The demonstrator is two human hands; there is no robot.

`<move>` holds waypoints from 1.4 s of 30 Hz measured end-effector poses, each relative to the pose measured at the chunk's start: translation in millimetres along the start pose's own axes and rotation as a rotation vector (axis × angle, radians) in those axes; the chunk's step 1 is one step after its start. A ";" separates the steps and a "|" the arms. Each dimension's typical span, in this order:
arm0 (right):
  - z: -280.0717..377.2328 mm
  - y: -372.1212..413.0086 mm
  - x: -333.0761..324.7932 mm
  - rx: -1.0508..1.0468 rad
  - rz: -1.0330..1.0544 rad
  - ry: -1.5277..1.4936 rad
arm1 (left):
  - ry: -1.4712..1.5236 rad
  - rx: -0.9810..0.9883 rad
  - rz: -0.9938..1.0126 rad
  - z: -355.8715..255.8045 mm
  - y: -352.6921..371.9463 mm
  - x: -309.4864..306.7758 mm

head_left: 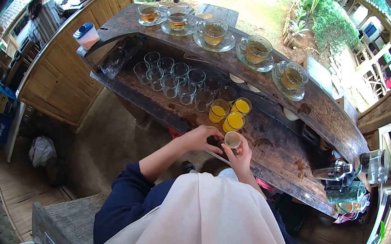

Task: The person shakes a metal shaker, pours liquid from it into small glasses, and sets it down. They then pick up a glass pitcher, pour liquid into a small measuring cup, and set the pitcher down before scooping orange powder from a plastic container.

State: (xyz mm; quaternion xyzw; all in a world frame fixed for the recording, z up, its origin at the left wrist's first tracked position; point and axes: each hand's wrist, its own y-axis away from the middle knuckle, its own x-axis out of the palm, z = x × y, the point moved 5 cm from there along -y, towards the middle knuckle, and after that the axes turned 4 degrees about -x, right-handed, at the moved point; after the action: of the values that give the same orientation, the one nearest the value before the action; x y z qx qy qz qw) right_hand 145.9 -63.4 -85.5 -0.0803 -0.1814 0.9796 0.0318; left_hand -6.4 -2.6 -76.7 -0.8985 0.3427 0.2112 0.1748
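My right hand (241, 158) is closed around a small, pale round cup (232, 139) at the front edge of the dark wooden counter. What is inside the cup is hard to make out. Just left of it, my left hand (199, 139) is curved, thumb and fingers apart, with nothing visible between them. Right beyond my hands stand three glasses of yellow-orange drink: one at the left (219, 111), one at the back (242, 106) and one nearest me (233, 121).
Several empty glasses (180, 71) crowd the counter (270, 148) at left. On the raised ledge, glass cups of tea (214, 31) stand on saucers. A lidded container (86, 35) sits at its left end, a metal-topped jar (336, 169) at right. Another person (47, 21) is far left.
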 end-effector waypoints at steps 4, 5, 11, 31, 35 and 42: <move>-1.9 0.1 -0.9 -0.034 -0.007 -0.004 | 0.152 -0.079 -0.143 22.6 5.0 -26.6; -2.3 0.9 -1.2 -0.045 -0.006 0.016 | 0.154 -0.079 -0.141 31.5 4.7 -22.3; 5.4 2.4 -2.2 -0.008 -0.003 0.002 | 0.018 -0.121 -0.437 27.0 7.7 -25.2; 70.9 -42.8 -30.4 -0.051 -0.069 0.046 | -0.262 -0.007 -0.548 23.5 9.4 -17.7; 78.1 -65.9 -33.5 -0.108 -0.048 0.096 | -0.257 0.002 -0.563 26.5 9.3 -17.2; 71.8 -94.5 -26.5 -0.104 0.003 0.139 | -0.244 -0.017 -0.564 23.1 8.9 -20.4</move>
State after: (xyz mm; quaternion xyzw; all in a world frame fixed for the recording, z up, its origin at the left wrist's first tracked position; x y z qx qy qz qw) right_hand 163.0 -2.9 18.6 -0.1498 -0.2291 0.9610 0.0388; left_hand -32.3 12.7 -87.7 -0.9277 0.0547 0.2635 0.2587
